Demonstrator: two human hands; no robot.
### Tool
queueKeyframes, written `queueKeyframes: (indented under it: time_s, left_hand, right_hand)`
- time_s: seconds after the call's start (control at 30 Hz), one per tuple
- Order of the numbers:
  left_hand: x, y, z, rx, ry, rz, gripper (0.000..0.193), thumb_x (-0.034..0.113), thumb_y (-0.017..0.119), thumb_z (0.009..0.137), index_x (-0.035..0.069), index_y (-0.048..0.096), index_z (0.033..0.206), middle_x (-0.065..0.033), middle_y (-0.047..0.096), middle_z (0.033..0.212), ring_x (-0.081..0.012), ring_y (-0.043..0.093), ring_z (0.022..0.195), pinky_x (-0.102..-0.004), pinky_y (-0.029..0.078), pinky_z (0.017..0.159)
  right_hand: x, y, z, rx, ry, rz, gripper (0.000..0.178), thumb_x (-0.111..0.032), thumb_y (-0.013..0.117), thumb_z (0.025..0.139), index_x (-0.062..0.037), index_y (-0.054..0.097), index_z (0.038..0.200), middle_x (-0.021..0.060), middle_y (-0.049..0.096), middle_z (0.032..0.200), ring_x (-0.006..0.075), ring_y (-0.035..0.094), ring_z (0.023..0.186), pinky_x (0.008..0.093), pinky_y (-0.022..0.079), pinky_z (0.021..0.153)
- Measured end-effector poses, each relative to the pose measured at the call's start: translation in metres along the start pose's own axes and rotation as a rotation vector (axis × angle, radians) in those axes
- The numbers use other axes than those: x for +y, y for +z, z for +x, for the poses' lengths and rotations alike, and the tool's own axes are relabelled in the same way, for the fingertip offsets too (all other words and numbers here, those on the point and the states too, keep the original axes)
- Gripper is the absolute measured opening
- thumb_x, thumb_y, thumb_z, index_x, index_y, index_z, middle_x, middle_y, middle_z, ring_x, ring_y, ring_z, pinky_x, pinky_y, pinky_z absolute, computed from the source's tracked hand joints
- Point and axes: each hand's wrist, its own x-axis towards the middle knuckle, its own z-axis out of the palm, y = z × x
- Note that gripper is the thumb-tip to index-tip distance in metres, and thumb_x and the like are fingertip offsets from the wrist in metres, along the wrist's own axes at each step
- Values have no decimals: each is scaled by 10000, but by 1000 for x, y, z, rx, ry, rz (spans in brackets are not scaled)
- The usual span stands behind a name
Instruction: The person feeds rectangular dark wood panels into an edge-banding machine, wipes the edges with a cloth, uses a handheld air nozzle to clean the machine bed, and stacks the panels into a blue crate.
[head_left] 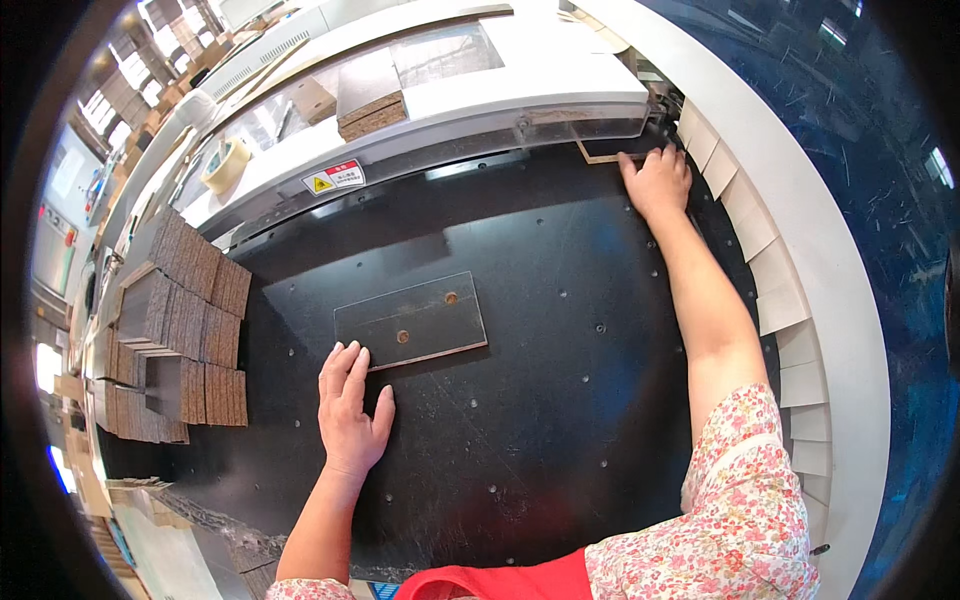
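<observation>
A dark rectangular board (430, 325) with two round holes lies flat on the black worktop. My left hand (352, 405) is at its near left corner, fingertips at the edge, fingers stretched and the thumb apart. At the far right, my right hand (660, 182) reaches to the machine's front, fingers spread against the near edge of another dark board (600, 152). Part of that second board is hidden under the machine's edge and behind my fingers, so I cannot tell whether it has holes.
Stacks of dark-faced particleboard pieces (190, 330) stand at the left. Along the far side runs a white machine beam (450, 115) bearing more board blocks (370, 110), a tape roll (226, 165) and a warning label (335, 178). Pale overlapping plates (770, 265) and a curved rim (850, 300) border the right.
</observation>
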Motion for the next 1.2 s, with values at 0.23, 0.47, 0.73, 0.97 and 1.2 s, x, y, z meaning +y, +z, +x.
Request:
queueKeyframes:
  time_s: [0.23, 0.47, 0.73, 0.97, 1.2]
  left_hand:
    - [-2, -5, 1, -2, 5, -24, 522, 80, 698, 802, -12, 569, 1299, -173, 521, 1371, -380, 442, 1346, -460, 372, 1115]
    - [-2, -1, -3, 32, -2, -27, 516, 78, 701, 792, -13, 578, 1285, -168, 539, 1345, -382, 460, 1324, -459, 390, 1099]
    - [-2, -2, -2, 51, 6, -14, 505, 84, 708, 783, -15, 591, 1264, -163, 550, 1332, -386, 471, 1312, -456, 406, 1086]
    - [0, -3, -3, 61, -10, -19, 499, 88, 715, 778, -8, 603, 1255, -157, 555, 1333, -376, 478, 1311, -450, 410, 1084]
    - [-2, -3, -2, 80, -27, -44, 486, 123, 726, 777, 5, 621, 1236, -166, 572, 1318, -372, 496, 1295, -448, 429, 1071]
  right_hand:
    - [-70, -32, -31, -181, 183, -48, 1022, -712, 480, 889, 129, 351, 1455, 363, 258, 1538, 444, 210, 1475, 517, 130, 1194]
    - [-68, -26, -26, -163, 220, -54, 948, -684, 462, 920, 111, 410, 1434, 350, 247, 1549, 434, 185, 1487, 511, 134, 1199]
    - [-70, -30, -26, -191, 240, -60, 956, -695, 462, 916, 107, 412, 1433, 342, 232, 1559, 422, 191, 1487, 498, 142, 1200]
    - [-72, -31, -25, -199, 227, -35, 952, -680, 485, 913, 117, 412, 1427, 351, 251, 1547, 436, 201, 1481, 510, 152, 1197]
    - [-73, -41, -29, -118, 185, -109, 855, -703, 513, 880, 61, 639, 1241, 334, 456, 1417, 451, 398, 1348, 509, 352, 1073]
